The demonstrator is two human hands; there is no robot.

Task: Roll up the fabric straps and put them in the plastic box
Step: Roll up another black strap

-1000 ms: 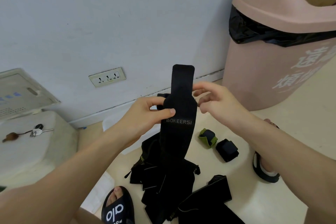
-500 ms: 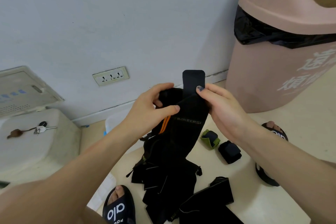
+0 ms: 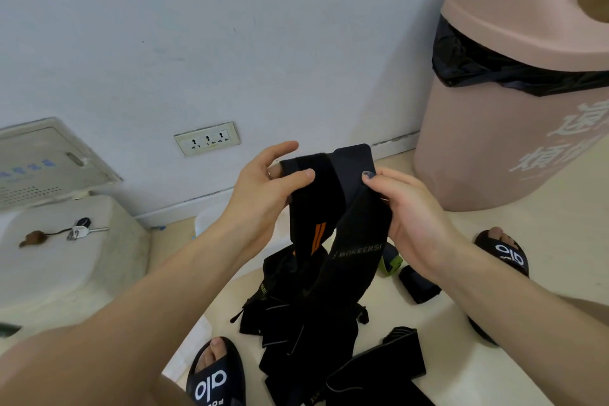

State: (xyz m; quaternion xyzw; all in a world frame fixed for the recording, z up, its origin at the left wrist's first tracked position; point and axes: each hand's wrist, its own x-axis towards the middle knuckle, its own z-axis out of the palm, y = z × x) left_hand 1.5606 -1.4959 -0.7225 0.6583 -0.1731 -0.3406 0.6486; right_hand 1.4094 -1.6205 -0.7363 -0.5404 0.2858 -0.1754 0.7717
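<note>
I take the scene from the biggest thing down. The pink bin (image 3: 514,128) with its black liner stands against the wall on my right, clear of the work, so I judge it plays no part here. On the left a white lidded unit (image 3: 49,257) carries a set of keys (image 3: 79,231), parked out of the way. On the floor between my sandals lies the heap of black straps (image 3: 296,333), loose and unrolled, placed close so each can be lifted without reaching. A pale translucent box (image 3: 211,219) shows behind my left wrist near the skirting; I judge it to be the plastic box, though most of it is hidden. Two small rolled straps (image 3: 417,283) lie on the floor just right of the heap, not yet in the box.

The strap in hand (image 3: 354,250) hangs from chest height down into the heap, its top end folded over to start the roll. My left hand (image 3: 260,194) pinches the folded top with thumb on the front face, holding the core steady. My right hand (image 3: 413,217) grips the other edge, thumb on the smooth end tab, ready to turn it. The two hands sit near each other, both clamped on the same strap
</note>
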